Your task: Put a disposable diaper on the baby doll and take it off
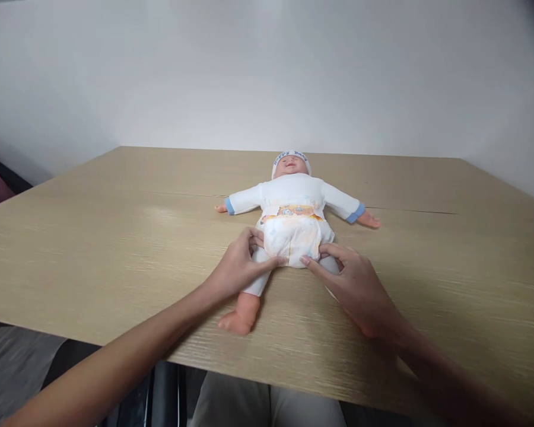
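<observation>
Two hands (pixel 240 264) (pixel 356 279), one diaper (pixel 291 238), one doll (pixel 292 187).

A plain off-white wall (pixel 196 71) rises beyond the light-tan, wood-grain counter (pixel 93 237). A thin dark seam (pixel 409 210) runs across its top. Soft light glints on the left; shade deepens toward the lower right. Grey, streaked flooring (pixel 13 367) shows at lower left.
</observation>
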